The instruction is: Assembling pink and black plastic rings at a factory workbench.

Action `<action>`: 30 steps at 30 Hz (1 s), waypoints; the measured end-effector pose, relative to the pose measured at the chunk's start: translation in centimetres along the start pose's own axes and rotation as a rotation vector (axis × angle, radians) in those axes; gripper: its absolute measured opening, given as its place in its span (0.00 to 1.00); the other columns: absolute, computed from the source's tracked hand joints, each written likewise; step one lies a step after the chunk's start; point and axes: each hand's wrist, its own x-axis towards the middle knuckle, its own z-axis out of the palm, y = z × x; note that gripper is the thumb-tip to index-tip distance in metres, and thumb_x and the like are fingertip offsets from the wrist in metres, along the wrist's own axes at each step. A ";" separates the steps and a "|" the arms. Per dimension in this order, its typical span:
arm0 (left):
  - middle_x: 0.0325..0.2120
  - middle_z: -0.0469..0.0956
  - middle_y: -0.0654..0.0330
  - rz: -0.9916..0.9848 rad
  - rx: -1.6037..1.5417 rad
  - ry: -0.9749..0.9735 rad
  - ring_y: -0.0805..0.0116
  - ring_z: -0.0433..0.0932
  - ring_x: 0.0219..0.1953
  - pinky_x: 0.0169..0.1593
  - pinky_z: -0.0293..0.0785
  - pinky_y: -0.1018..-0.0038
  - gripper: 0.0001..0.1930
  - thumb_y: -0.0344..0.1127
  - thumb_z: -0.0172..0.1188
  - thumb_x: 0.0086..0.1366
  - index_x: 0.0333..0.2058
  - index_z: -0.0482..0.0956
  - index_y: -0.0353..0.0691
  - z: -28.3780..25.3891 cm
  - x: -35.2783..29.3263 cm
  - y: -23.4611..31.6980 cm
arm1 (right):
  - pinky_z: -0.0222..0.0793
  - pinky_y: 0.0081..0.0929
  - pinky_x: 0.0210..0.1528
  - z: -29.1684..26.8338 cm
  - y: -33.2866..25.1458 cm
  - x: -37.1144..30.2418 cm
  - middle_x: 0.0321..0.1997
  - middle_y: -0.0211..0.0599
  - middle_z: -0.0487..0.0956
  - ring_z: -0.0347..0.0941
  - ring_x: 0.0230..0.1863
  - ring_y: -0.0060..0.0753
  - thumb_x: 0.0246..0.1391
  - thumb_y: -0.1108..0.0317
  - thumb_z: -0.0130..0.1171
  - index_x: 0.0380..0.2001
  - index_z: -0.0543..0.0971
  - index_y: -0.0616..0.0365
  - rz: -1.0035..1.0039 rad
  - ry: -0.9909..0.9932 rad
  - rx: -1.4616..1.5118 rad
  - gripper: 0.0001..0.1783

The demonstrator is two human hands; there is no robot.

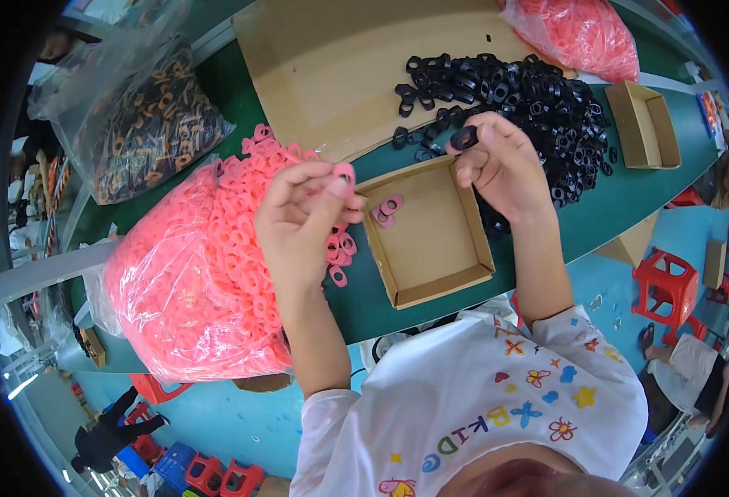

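My left hand (pixel 302 219) pinches a small pink ring-shaped piece (pixel 344 171) between thumb and forefinger, above the left rim of a shallow cardboard box (pixel 435 248). Over the box's far right corner, my right hand (pixel 505 166) grips a black ring-shaped piece (pixel 464 138) by its edge. The two pieces are apart. Inside the box, near its left wall, lie a few pink pieces (pixel 387 211). A big heap of pink pieces (pixel 240 215) spills from a clear plastic bag (pixel 182 290) at my left. Loose black pieces (pixel 538 108) are piled beyond my right hand.
A flat cardboard sheet (pixel 323 74) covers the far middle of the green table (pixel 579 224). Another bag of mixed pieces (pixel 153 124) stands far left, a pink-filled bag (pixel 579 37) far right. A second cardboard box (pixel 644 128) sits at the right. Red stools (pixel 665 286) stand on the floor.
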 end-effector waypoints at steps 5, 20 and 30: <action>0.42 0.85 0.48 -0.077 -0.206 -0.143 0.61 0.88 0.38 0.39 0.89 0.69 0.12 0.21 0.63 0.70 0.50 0.78 0.29 1.9 -1.1 -1.1 | 0.87 0.34 0.45 1.7 0.9 -0.6 0.51 0.59 0.83 0.88 0.43 0.45 0.70 0.73 0.54 0.48 0.77 0.67 0.126 -0.117 0.133 0.09; 0.42 0.85 0.48 -0.105 -0.245 -0.131 0.61 0.87 0.40 0.39 0.89 0.69 0.17 0.21 0.63 0.69 0.55 0.75 0.30 2.6 -1.4 -2.1 | 0.77 0.40 0.60 4.6 3.1 -2.2 0.57 0.58 0.82 0.80 0.58 0.40 0.56 0.86 0.64 0.46 0.82 0.69 -0.232 -0.125 -0.418 0.14; 0.46 0.84 0.49 -0.019 -0.329 -0.192 0.61 0.87 0.44 0.44 0.88 0.68 0.12 0.20 0.62 0.70 0.51 0.77 0.30 1.9 -1.5 -3.0 | 0.78 0.39 0.60 4.9 3.2 -2.2 0.58 0.56 0.82 0.81 0.58 0.42 0.59 0.86 0.62 0.50 0.80 0.69 -0.206 -0.126 -0.413 0.15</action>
